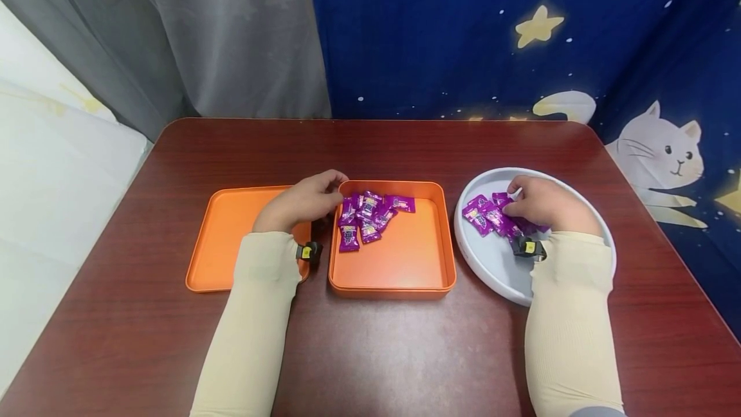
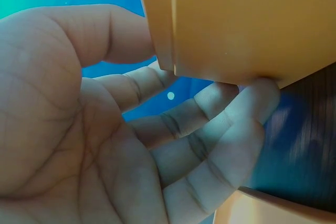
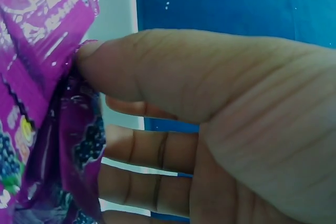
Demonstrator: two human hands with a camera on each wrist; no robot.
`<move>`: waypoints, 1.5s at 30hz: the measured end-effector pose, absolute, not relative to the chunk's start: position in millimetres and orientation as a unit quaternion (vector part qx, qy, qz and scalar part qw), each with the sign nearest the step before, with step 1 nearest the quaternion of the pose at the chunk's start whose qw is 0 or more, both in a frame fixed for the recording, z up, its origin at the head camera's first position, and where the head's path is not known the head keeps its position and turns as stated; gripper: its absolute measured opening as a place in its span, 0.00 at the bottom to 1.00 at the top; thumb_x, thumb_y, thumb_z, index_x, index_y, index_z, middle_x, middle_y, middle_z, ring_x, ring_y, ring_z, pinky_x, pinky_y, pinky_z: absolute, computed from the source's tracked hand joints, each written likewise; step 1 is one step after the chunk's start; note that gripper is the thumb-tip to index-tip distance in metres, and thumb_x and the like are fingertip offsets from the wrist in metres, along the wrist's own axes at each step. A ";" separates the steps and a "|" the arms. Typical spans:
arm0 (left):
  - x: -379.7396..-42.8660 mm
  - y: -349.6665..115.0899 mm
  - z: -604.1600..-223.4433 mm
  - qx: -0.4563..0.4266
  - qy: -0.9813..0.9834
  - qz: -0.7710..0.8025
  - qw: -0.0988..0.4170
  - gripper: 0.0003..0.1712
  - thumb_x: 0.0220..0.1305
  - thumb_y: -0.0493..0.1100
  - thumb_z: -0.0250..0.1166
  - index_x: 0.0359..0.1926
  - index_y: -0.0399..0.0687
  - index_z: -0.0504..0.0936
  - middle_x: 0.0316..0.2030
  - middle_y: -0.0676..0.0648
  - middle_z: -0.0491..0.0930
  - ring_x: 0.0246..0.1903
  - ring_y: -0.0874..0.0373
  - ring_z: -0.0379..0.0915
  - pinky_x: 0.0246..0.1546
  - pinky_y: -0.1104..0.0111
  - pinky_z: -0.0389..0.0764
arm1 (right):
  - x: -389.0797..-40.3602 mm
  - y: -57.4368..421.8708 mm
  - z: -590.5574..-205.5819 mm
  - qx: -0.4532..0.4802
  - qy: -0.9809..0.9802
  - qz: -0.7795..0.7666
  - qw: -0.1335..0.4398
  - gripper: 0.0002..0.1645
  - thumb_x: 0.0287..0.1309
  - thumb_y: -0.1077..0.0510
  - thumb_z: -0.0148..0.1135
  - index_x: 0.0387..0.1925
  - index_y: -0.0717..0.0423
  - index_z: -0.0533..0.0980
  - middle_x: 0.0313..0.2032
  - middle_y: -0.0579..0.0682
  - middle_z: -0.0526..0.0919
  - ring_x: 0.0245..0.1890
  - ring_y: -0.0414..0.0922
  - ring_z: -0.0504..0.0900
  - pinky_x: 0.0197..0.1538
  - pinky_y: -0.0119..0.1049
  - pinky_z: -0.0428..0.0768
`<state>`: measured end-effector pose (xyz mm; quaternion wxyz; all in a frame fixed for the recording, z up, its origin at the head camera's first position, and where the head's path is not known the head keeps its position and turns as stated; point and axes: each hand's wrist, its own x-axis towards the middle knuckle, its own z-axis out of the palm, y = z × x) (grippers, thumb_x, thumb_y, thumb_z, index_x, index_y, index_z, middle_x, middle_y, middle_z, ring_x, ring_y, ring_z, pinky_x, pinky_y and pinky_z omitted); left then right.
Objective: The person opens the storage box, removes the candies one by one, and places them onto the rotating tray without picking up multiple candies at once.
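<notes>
In the head view my left hand [image 1: 305,201] is at the back left corner of an orange box [image 1: 399,269]. Its thumb touches the outer wall and its fingers curl round the corner, as the left wrist view shows on the box wall [image 2: 247,24]. Several purple-wrapped candies [image 1: 368,211] lie in the left back part of this box. My right hand [image 1: 550,203] reaches into a round white tray [image 1: 498,272] holding more purple candies [image 1: 489,214]. Its thumb and fingers pinch a purple candy [image 3: 84,124], seen close up in the right wrist view.
A flat orange tray or lid [image 1: 222,237] lies left of the box, partly under my left forearm. Everything stands on a dark red-brown table [image 1: 417,352]. Behind it hang a grey curtain [image 1: 243,37] and a blue curtain [image 1: 417,37] with stars and a cat.
</notes>
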<state>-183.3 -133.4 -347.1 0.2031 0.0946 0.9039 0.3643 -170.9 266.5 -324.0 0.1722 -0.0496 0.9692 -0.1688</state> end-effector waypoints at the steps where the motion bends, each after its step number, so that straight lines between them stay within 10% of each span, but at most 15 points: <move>1: -183.2 -133.4 -347.2 0.094 0.903 0.366 0.204 0.23 0.65 0.47 0.53 0.61 0.52 0.65 0.42 0.43 0.73 0.37 0.49 0.70 0.39 0.58 0.78 | -170.6 266.6 -323.7 -0.048 0.970 -0.168 0.171 0.27 0.54 0.52 0.63 0.50 0.65 0.70 0.36 0.62 0.80 0.28 0.49 0.76 0.31 0.44 0.78; 16: -183.4 -134.7 -349.3 0.106 0.910 0.354 0.190 0.23 0.65 0.47 0.53 0.61 0.52 0.66 0.43 0.44 0.72 0.39 0.49 0.68 0.41 0.58 0.77 | -164.3 265.4 -312.5 -0.017 0.977 -0.144 0.153 0.43 0.51 0.43 0.63 0.64 0.60 0.62 0.58 0.71 0.67 0.54 0.67 0.65 0.51 0.71 0.67; 45: -183.9 -134.9 -346.3 0.101 0.906 0.359 0.199 0.23 0.65 0.47 0.54 0.60 0.52 0.66 0.42 0.43 0.72 0.37 0.49 0.70 0.38 0.59 0.78 | -157.7 148.7 -289.2 -0.200 0.967 -0.131 0.084 0.32 0.52 0.53 0.64 0.57 0.63 0.69 0.52 0.60 0.76 0.51 0.55 0.72 0.58 0.54 0.71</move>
